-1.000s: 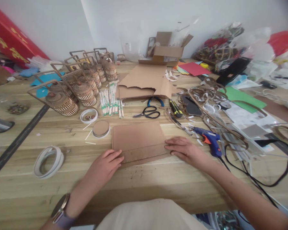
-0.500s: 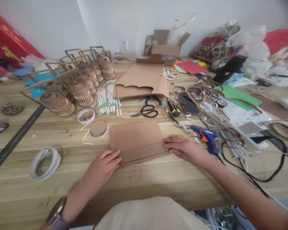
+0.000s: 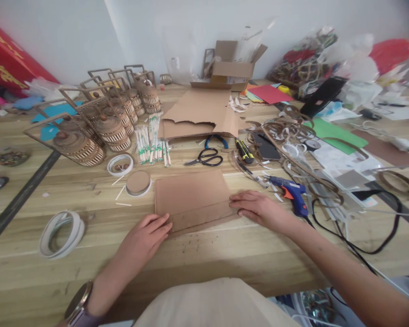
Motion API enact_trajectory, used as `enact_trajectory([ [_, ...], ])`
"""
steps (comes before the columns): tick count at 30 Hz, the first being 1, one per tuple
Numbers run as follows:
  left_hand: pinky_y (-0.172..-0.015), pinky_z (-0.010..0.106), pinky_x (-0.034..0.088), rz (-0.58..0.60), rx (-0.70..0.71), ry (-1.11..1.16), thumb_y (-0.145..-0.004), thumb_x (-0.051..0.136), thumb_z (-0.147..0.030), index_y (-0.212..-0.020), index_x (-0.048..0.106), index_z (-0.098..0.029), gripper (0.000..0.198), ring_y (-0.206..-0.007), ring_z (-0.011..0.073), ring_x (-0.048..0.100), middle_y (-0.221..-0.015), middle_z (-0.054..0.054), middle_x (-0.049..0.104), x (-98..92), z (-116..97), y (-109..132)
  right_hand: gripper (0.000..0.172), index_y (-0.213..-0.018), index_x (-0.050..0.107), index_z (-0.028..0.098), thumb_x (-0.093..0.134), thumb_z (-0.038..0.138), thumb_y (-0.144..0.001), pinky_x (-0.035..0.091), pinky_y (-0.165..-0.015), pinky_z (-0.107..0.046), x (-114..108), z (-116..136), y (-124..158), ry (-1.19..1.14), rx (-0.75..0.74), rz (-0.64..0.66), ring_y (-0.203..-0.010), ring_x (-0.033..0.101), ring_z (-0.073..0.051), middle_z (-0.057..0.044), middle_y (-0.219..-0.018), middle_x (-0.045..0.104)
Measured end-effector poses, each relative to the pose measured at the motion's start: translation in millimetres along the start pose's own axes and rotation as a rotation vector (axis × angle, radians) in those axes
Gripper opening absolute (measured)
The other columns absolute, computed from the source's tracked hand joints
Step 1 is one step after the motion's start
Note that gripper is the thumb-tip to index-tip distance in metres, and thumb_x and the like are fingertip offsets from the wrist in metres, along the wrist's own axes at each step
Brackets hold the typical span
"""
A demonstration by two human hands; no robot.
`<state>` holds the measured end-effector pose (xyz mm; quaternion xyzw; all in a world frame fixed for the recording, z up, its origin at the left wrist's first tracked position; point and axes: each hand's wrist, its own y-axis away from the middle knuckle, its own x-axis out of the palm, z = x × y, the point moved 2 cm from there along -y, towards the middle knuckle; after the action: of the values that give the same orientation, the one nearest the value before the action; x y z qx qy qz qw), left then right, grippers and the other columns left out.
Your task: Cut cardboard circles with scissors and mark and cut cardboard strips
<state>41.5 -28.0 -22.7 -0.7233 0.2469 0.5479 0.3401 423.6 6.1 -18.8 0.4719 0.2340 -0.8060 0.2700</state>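
A narrow cardboard strip (image 3: pixel 200 216) lies slantwise along the near edge of a flat cardboard sheet (image 3: pixel 191 190). At the strip's left end, my left hand (image 3: pixel 152 231) is closed with its fingertips on the end. My right hand (image 3: pixel 254 206) grips the opposite end between thumb and fingers. Beyond the sheet are black-handled scissors (image 3: pixel 208 157), blue-handled pliers (image 3: pixel 216 142) and a yellow-and-black cutter (image 3: pixel 244 151). A blue glue gun (image 3: pixel 293 194) rests to the right of my right hand, and a round cardboard disc in a white ring (image 3: pixel 138 183) is left of the sheet.
Several woven lanterns (image 3: pixel 112 129) with frame handles stand at the back left, beside paper-wrapped sticks (image 3: pixel 152 144). White rolled strips (image 3: pixel 62 234) are at the left. A torn cardboard piece (image 3: pixel 197 106) lies behind. Brown coiled strips (image 3: pixel 293 122) and black cable (image 3: pixel 371 256) clutter the right.
The view has shifted slightly, so most things appear a little further left. Both hands keep their places on the cardboard strip, which has not visibly moved on the sheet.
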Motion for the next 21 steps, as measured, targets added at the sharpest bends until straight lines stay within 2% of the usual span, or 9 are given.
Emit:
enact_trajectory([
  [10,-0.091,0.036,0.059,-0.006,0.018,-0.028,-0.105,0.042,-0.023,-0.120,0.073,-0.019,0.034,-0.107,0.0219,0.064,-0.129,0.007,0.073,1.5,0,1,0.030,-0.121,0.073,0.025,0.056,0.019,-0.098,0.053,-0.103,-0.044,-3,3,-2,-0.005,-0.013,0.019,-0.118,0.065,-0.026,-0.010,-0.129,0.072],
  [16,-0.097,0.040,0.059,-0.029,0.040,0.024,-0.103,0.047,-0.027,-0.124,0.072,-0.019,0.033,-0.122,0.0248,0.061,-0.132,0.011,0.071,5.3,6,6,0.030,-0.126,0.072,0.027,0.062,0.027,-0.097,0.052,-0.106,-0.045,-2,2,2,0.006,-0.009,0.029,-0.122,0.064,-0.027,-0.010,-0.134,0.070],
  [21,-0.099,0.039,0.059,-0.013,0.046,0.068,-0.104,0.048,-0.028,-0.125,0.071,-0.021,0.033,-0.122,0.0240,0.063,-0.132,0.010,0.071,3.9,13,3,0.031,-0.126,0.073,0.025,0.062,0.029,-0.098,0.052,-0.105,-0.049,-2,8,3,0.020,0.028,0.007,-0.122,0.064,-0.030,-0.012,-0.132,0.070],
])
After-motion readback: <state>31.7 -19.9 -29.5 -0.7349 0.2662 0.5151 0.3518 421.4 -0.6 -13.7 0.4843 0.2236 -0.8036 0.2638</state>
